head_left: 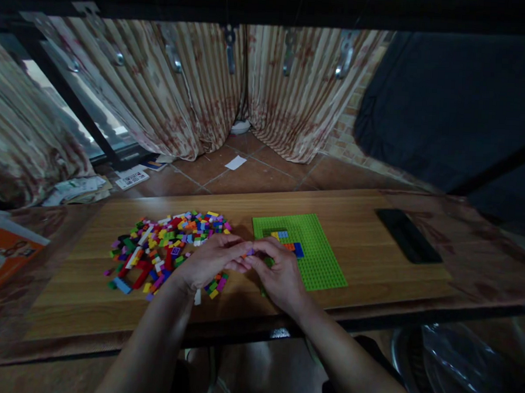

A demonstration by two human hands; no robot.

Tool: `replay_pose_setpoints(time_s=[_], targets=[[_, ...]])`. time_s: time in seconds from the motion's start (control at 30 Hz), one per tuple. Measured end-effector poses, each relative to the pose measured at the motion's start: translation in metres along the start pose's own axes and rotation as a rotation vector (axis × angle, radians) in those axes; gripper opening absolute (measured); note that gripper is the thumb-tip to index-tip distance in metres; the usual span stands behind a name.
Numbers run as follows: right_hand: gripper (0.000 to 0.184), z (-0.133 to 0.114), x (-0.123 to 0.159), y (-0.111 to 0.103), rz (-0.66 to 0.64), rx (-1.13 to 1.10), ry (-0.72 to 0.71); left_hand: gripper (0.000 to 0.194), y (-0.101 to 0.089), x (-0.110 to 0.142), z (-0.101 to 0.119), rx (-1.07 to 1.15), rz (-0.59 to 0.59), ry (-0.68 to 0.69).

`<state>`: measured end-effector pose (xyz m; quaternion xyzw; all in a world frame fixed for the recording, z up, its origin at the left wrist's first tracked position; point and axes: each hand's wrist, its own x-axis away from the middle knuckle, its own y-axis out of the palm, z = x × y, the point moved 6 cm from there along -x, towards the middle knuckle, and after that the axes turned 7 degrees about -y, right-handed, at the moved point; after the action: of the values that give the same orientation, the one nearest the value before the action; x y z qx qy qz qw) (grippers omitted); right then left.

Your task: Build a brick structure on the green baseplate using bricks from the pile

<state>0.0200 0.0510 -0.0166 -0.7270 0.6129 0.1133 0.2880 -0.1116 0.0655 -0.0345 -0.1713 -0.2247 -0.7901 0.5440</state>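
My left hand (215,257) and my right hand (280,275) meet above the table, fingertips pinched together. Between them is a small toy brick (249,253), bluish-purple, with a bit of orange beside it; the fingers hide most of it. Under and behind my right hand lies a green studded baseplate (325,261). Several bricks are fixed on it, among them a dark blue brick (299,250), an orange one (290,246) and a light blue one (283,235). To the left, partly behind my left hand, spreads a pile of loose colourful bricks (154,252).
A black phone-like slab (408,235) lies on the right of the wooden tabletop (358,225). An orange and white package (4,256) sits at the far left. Beyond the table are striped curtains (197,93), a tiled floor and papers (131,177).
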Motion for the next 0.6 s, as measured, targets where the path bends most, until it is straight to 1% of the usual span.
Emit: replay_pose_setpoints(time_s=[0.13,0.27,0.37,0.5,0.6], targets=[[0.008,0.007,0.0,-0.005,0.054,-0.047,0.05,0.031,-0.002,0.001,0.003,0.081,0.012,0.029],[0.009,0.013,0.002,-0.003,0.057,-0.173,0.089,0.031,-0.004,0.002,0.004,0.15,0.016,0.051],[0.012,0.015,0.004,-0.002,0.055,-0.221,0.108,0.031,-0.006,0.002,0.005,0.169,0.02,0.083],[0.013,0.013,0.004,-0.001,0.05,-0.158,0.073,0.032,-0.004,0.001,0.004,0.061,0.004,0.083],[0.012,0.01,0.003,-0.001,0.026,-0.069,0.033,0.031,-0.005,0.0,0.002,-0.002,0.042,0.066]])
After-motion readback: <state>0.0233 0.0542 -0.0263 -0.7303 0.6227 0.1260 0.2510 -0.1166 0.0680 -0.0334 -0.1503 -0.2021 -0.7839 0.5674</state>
